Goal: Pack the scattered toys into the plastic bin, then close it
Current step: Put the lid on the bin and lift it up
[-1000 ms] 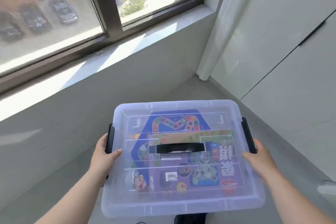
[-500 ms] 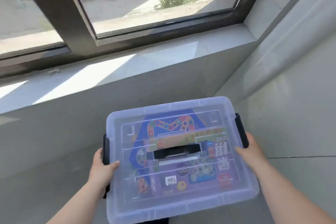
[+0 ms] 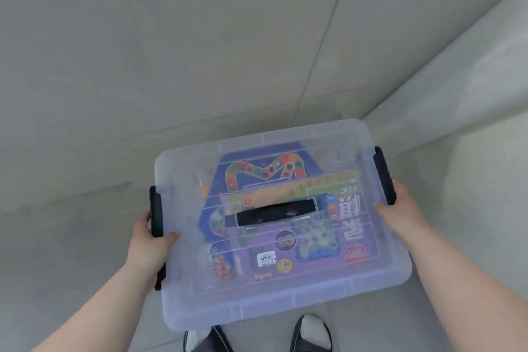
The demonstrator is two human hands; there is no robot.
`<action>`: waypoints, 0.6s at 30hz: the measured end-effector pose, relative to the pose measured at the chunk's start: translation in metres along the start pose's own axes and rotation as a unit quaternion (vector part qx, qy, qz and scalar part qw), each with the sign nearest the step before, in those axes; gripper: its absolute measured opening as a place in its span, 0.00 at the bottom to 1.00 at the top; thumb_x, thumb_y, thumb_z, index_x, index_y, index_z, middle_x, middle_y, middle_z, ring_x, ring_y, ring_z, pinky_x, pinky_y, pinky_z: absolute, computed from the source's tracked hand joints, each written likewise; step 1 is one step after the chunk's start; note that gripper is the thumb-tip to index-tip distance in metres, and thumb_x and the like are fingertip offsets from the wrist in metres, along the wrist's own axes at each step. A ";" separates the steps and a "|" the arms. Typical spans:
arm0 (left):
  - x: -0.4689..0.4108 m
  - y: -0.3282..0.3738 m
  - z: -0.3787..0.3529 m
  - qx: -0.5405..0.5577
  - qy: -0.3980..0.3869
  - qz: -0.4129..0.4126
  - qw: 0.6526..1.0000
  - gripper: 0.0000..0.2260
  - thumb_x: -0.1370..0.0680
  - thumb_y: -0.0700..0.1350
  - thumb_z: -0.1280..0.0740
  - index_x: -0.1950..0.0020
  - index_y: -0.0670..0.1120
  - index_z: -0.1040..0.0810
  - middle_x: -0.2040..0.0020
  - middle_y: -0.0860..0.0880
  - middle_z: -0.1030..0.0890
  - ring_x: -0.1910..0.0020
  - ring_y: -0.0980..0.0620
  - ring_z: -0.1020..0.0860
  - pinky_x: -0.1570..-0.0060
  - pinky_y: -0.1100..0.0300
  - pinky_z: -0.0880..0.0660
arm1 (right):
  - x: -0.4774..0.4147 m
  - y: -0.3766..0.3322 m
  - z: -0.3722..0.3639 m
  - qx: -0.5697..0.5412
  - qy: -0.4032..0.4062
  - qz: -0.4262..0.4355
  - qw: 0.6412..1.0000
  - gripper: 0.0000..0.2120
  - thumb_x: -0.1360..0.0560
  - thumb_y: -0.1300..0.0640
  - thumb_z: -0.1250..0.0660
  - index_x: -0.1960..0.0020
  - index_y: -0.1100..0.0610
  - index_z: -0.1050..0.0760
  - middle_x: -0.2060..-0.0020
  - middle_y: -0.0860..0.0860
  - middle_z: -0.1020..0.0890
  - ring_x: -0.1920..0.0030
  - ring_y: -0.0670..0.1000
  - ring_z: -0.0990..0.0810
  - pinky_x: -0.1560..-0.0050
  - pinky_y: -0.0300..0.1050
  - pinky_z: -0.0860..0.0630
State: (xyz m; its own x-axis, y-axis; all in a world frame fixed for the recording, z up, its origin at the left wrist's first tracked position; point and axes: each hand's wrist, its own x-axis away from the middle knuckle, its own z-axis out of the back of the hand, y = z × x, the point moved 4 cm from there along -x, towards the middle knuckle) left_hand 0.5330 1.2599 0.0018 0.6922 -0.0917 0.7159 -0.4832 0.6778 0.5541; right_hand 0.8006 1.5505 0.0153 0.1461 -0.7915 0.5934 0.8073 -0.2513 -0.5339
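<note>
A translucent plastic bin [image 3: 285, 303] with its lid on hangs in the air in front of me. Through the lid I see colourful game boards and toy boxes [image 3: 311, 248]. A black carry handle [image 3: 275, 212] lies flat in the lid's middle. My left hand [image 3: 148, 243] grips the bin's left side at the black latch [image 3: 156, 210], thumb on the lid. My right hand [image 3: 400, 208] grips the right side at the other black latch [image 3: 384, 174], thumb on the lid.
A pale grey wall [image 3: 171, 51] stands straight ahead and meets another wall [image 3: 457, 80] in a corner on the right. The grey floor [image 3: 71, 251] lies below. My two shoes [image 3: 310, 333] show under the bin's near edge.
The view has dropped from the window and sill down to the wall and floor corner. The bin has stayed in both hands and sits lower, near the corner.
</note>
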 end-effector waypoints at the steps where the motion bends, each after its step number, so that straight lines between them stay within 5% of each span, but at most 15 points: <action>1: -0.008 -0.012 -0.007 0.006 -0.005 0.015 1.000 0.28 0.26 0.30 0.35 0.29 0.40 0.40 0.35 0.37 0.27 0.46 0.39 0.25 0.45 0.45 0.28 | -0.010 0.007 -0.005 0.009 -0.004 0.002 1.000 0.22 0.25 0.72 0.42 0.32 0.62 0.36 0.44 0.58 0.24 0.49 0.53 0.28 0.50 0.41 0.35; 7: -0.035 -0.037 -0.036 0.043 -0.008 0.020 0.999 0.28 0.25 0.31 0.36 0.28 0.43 0.41 0.45 0.44 0.27 0.50 0.43 0.27 0.50 0.49 0.30 | -0.041 0.055 -0.037 0.013 -0.037 -0.018 0.999 0.27 0.24 0.68 0.42 0.27 0.57 0.42 0.34 0.57 0.27 0.39 0.57 0.27 0.47 0.43 0.32; 11: -0.039 -0.054 -0.042 0.042 0.012 0.019 0.999 0.25 0.24 0.34 0.37 0.29 0.44 0.38 0.38 0.40 0.25 0.50 0.43 0.27 0.49 0.49 0.29 | -0.049 0.055 -0.046 0.032 -0.040 -0.005 0.999 0.29 0.22 0.64 0.43 0.24 0.52 0.49 0.30 0.54 0.32 0.33 0.58 0.30 0.39 0.49 0.31; 14: -0.026 -0.063 -0.039 0.066 0.010 0.026 0.997 0.24 0.22 0.39 0.38 0.27 0.50 0.40 0.33 0.46 0.28 0.42 0.43 0.27 0.46 0.48 0.29 | -0.037 0.058 -0.042 0.100 0.003 -0.002 0.995 0.33 0.23 0.59 0.40 0.24 0.51 0.54 0.26 0.53 0.40 0.28 0.58 0.37 0.30 0.56 0.38; 16: -0.012 -0.077 -0.033 0.088 0.013 0.068 0.994 0.27 0.21 0.45 0.39 0.25 0.53 0.46 0.28 0.48 0.34 0.33 0.44 0.32 0.38 0.44 0.34 | -0.015 0.078 -0.040 0.079 0.074 -0.057 0.992 0.36 0.24 0.54 0.37 0.24 0.53 0.54 0.24 0.54 0.45 0.25 0.58 0.44 0.27 0.59 0.44; 18: 0.010 -0.095 -0.037 0.113 -0.010 0.129 0.985 0.23 0.20 0.48 0.42 0.26 0.54 0.43 0.32 0.49 0.32 0.35 0.44 0.32 0.40 0.43 0.33 | 0.017 0.111 -0.048 -0.071 0.094 -0.206 0.971 0.35 0.23 0.51 0.38 0.24 0.53 0.53 0.24 0.54 0.46 0.25 0.58 0.44 0.28 0.61 0.43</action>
State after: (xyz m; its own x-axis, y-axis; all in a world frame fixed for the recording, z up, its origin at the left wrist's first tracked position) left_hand 0.6056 1.2211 -0.0593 0.5205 0.0469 0.8526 -0.7510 0.5002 0.4310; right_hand 0.8652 1.4825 -0.0621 -0.2901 -0.6917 0.6614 0.6861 -0.6321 -0.3601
